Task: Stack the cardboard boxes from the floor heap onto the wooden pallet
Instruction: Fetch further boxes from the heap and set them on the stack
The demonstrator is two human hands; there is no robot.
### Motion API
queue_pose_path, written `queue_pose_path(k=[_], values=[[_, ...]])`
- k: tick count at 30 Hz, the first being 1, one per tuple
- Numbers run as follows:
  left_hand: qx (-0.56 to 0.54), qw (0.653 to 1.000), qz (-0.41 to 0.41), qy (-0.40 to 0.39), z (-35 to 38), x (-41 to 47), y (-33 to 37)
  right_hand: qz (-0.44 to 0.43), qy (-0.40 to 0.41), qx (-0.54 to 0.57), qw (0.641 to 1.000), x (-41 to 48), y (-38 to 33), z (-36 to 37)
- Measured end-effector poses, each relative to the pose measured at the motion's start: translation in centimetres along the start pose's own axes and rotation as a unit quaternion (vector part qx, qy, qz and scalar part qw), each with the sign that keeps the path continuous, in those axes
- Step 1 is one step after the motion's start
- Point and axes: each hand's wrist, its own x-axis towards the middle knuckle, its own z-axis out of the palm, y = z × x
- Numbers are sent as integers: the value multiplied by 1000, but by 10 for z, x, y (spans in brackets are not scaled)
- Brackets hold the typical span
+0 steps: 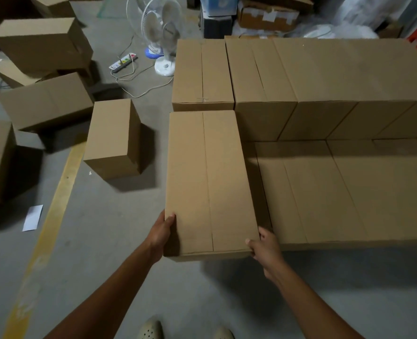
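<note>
A long brown cardboard box (207,182) lies on the upper layer at the stack's near left corner. My left hand (162,232) grips its near left corner, thumb on top. My right hand (263,248) grips its near right corner, thumb on the top face. Behind it sits another box (202,74) and a row of stacked boxes (324,79). To the right, a lower layer of boxes (344,189) shows its tops. The pallet itself is hidden under the boxes. A heap of loose boxes (46,104) lies on the floor at left, one box (114,138) apart from it.
Two white fans (162,33) and a power strip (123,61) with trailing cable stand on the concrete floor behind. A yellow floor line (55,206) runs at left beside a white paper slip (33,217). My shoes (151,330) show at the bottom edge.
</note>
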Motion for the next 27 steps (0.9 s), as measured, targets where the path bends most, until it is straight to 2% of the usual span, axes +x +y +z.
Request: queue_pose_path(k=[9, 21, 27], values=[[-14, 1000, -6, 19, 4, 21, 13, -34, 10, -43, 998, 16, -23, 0], [-3, 1000, -1, -1, 5, 37, 26, -24, 19, -28, 999, 23, -32, 5], [-5, 1000, 2, 20, 4, 41, 23, -15, 5, -23, 1000, 34, -33, 9]])
